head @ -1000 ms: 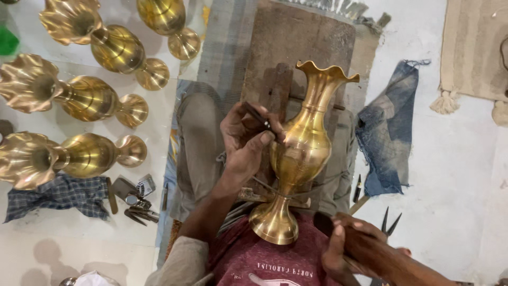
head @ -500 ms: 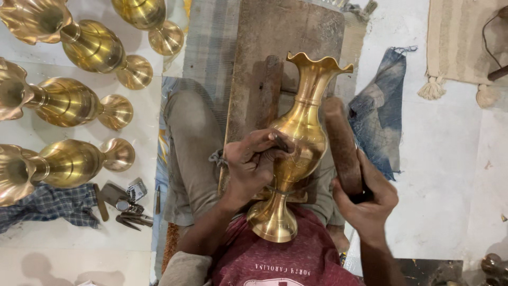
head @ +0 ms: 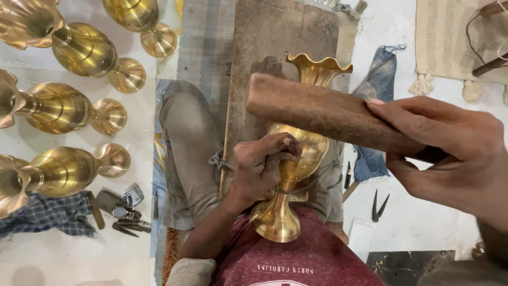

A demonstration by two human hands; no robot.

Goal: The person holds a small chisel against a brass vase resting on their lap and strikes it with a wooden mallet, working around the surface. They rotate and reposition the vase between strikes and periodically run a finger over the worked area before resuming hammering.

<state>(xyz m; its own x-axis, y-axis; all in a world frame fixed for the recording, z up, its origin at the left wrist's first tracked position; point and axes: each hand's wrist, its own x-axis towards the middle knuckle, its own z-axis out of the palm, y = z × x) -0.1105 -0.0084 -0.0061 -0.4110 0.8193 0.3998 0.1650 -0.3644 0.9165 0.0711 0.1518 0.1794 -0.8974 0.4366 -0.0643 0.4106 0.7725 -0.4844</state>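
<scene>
Right hand [head: 450, 153] closed around one end of a wooden mallet [head: 323, 114], raised near the camera; its far end crosses in front of the vase [head: 301, 153] neck, just under the fluted rim

Left hand [head: 262, 164] fingers curled shut, pinching a thin tool tip against the vase belly; tool itself too small to identify, only the tip shows between the fingertips

Vase is brass, lying along the lap with its foot against the red shirt [head: 296, 262] and its flared mouth pointing away, over the wooden board [head: 280, 47]. The board runs lengthwise between the knees, on top of a checked cloth [head: 203, 47]. A cord loops around the vase stem near the left wrist

Left leg in grey trousers [head: 190, 153] beside the board

Floor, left side: three finished brass vases [head: 69, 106] lying on their sides in a column, plus part of a fourth at the top edge; all well apart from the work. The lowest one rests its mouth on a blue checked rag [head: 47, 214]. Small hand tools [head: 124, 212] clustered just beside that rag

Floor, right side: denim scrap [head: 378, 74] partly under the mallet line, a pair of dividers [head: 378, 204] and a thin punch [head: 347, 175] near the right knee. Fringed beige mat [head: 450, 42] in the top right corner
</scene>
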